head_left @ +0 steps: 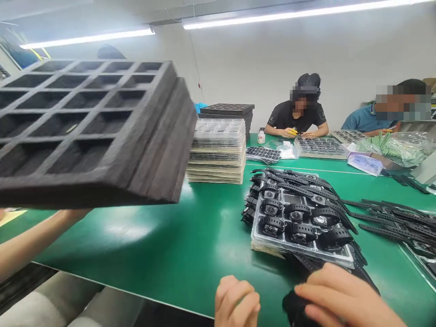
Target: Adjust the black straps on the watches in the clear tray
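My right hand (347,297) is closed on a black smartwatch (295,308), dark and partly hidden by my fingers, at the table's near edge. Left of it, my left hand (236,302) has its fingers curled into a loose fist; whatever lies inside is hidden. Just beyond both hands stands a stack of clear plastic trays (264,243) with black smartwatches (298,215) in the compartments. Several straps hang over the tray's sides. More black watches (391,218) lie spread at the right.
Another person's arm (47,240) holds up black foam trays (153,150) at the left. Behind stand piled clear trays (216,156) and dark trays (228,109). Two people (298,113) sit across the green table (190,254), near a bottle (261,137) and plastic bags (398,145).
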A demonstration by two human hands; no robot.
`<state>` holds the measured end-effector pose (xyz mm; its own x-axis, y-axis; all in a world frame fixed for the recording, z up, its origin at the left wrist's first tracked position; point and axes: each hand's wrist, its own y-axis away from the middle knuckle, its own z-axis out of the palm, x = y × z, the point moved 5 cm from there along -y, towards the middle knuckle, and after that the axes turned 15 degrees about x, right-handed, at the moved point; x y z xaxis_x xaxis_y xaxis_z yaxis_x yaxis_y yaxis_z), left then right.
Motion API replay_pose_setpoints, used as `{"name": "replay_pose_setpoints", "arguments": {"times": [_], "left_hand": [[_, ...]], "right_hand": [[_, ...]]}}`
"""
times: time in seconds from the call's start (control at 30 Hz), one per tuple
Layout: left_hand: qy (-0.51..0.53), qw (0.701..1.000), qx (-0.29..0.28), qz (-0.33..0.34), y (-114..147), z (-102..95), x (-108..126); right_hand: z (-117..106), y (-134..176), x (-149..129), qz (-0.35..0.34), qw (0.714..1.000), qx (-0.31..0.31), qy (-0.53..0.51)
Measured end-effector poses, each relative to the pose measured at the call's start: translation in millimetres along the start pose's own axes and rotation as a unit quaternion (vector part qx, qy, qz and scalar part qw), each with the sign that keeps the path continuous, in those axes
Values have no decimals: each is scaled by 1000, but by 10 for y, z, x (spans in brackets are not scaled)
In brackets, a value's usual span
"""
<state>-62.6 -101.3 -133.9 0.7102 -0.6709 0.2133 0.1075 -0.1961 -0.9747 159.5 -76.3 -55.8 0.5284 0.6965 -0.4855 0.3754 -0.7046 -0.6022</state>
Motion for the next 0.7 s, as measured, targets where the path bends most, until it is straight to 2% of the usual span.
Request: {"name": "replay_pose_setpoints", "arguments": {"times": [0.1,0.17,0.23,0.3,0.33,0.4,0.47,0.53,0.6,0.7], "left_hand": [[5,996,-60,-58,204,103,-94],[0,990,-121,-67,368,172,-101],[1,984,-165,-69,482,212,-101],[13,979,-188,-81,528,231,-117],[21,976,-196,-89,532,238,-128],[33,973,-204,-103,518,247,-148],[40,972,-202,-113,498,246,-161],[46,971,-202,-121,488,245,-166],[48,971,-197,-130,486,241,-171],[47,973,-176,-143,488,239,-179]], "right_hand": [[-426,-334,148,12,983,156,100],[-600,-657,376,42,962,205,175],[-570,-1000,676,69,959,147,233],[-376,-1253,975,85,959,22,270],[-278,-1335,1080,83,960,-15,268],[-122,-1419,1216,84,957,-61,269],[-75,-1430,1260,89,955,-81,271],[-180,-1401,1265,105,950,-81,282],[-409,-1336,1288,138,938,-67,311],[-754,-1140,1412,228,899,-75,366]]}}
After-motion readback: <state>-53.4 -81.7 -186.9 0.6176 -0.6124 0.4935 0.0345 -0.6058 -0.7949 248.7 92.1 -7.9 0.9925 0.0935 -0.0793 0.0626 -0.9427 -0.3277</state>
